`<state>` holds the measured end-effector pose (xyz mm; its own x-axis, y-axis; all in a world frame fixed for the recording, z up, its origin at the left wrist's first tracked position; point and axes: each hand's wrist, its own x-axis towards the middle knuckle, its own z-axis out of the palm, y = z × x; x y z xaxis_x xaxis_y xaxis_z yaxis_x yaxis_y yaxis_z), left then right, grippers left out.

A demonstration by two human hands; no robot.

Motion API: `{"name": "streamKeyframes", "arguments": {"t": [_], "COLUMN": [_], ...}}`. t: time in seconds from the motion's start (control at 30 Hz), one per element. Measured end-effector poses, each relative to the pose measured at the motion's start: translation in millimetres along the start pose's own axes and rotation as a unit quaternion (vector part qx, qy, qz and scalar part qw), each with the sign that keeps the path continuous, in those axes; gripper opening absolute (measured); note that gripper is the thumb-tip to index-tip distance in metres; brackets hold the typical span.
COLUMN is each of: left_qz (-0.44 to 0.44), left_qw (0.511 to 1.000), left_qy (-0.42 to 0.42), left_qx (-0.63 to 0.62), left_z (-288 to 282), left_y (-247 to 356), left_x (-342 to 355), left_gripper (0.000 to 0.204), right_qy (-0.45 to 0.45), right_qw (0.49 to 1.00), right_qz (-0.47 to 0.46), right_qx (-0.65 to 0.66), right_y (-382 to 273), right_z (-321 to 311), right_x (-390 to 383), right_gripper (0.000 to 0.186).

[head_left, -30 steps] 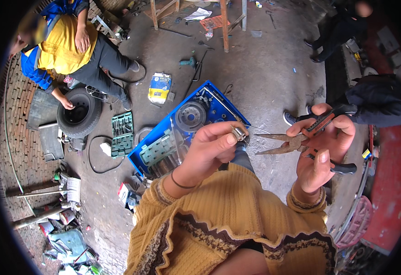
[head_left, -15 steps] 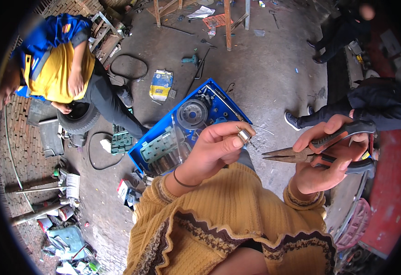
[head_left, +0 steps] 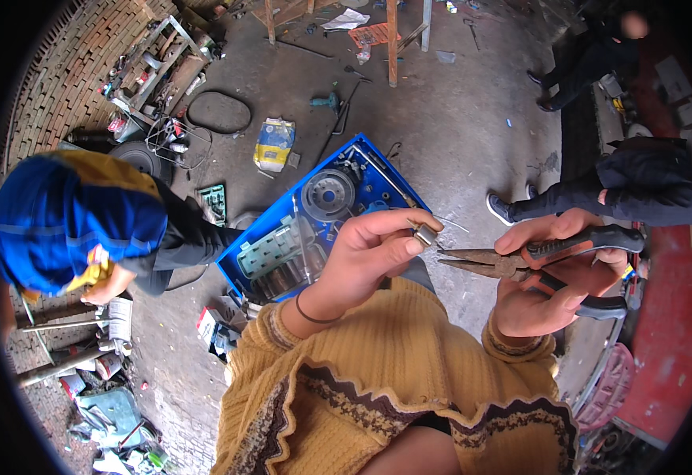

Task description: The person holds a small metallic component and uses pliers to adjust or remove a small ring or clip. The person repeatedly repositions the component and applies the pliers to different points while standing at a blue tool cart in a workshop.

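Observation:
My left hand (head_left: 374, 252) pinches a small shiny metal cylinder (head_left: 424, 235) between thumb and fingertips; thin wire-like bits stick out beside it. My right hand (head_left: 526, 311) is wrapped round long-nosed pliers (head_left: 484, 264) with black and orange handles and rusty-looking jaws. The jaws are slightly apart, with their tips just right of the cylinder; whether they touch anything on it I cannot tell. Below both hands, a blue tray (head_left: 243, 241) on the far side of my lap carries a round metal pulley-like disc (head_left: 328, 195), a pale green socket case (head_left: 269, 252) and several metal parts.
At the left a person in a blue and yellow jacket (head_left: 85, 226) bends low beside the tray. Another person in dark clothes (head_left: 639, 186) is at the right. A yellow and blue bag (head_left: 275, 145), a teal power tool (head_left: 326, 102) and a black belt (head_left: 219, 112) lie on the floor.
The pliers have shifted left, closer to the metal cylinder, and their jaws have parted a little. The person at the left has bent down and moved nearer the bottom left.

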<state>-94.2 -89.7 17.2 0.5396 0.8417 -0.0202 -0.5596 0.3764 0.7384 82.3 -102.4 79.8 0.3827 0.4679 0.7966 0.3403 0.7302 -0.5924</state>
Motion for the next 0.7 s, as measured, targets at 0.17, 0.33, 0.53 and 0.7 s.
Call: {"name": "streamKeyframes", "arguments": {"t": [0.17,0.33,0.53,0.7], "left_qz": [0.030,0.022,0.001,-0.028], "left_qw": [0.998,0.998,0.999,0.999], "left_qy": [0.005,0.002,0.019,0.025], "left_qx": [0.057,0.058,0.051,-0.004], "left_z": [1,1,3,4], "left_y": [1,2,0,-4], "left_x": [-1,-3,-2,-1], "left_gripper": [0.027,0.027,0.027,0.028], "right_qy": [-0.038,-0.055,-0.077,-0.099], "right_qw": [0.998,0.996,0.993,0.989], "right_qz": [-0.021,-0.039,-0.058,-0.067], "right_qx": [0.037,0.052,0.069,0.092], "right_y": [2,5,7,10], "right_z": [-2,-6,-8,-10], "right_x": [-2,-7,-11,-12], "right_gripper": [0.059,0.056,0.054,0.052]}}
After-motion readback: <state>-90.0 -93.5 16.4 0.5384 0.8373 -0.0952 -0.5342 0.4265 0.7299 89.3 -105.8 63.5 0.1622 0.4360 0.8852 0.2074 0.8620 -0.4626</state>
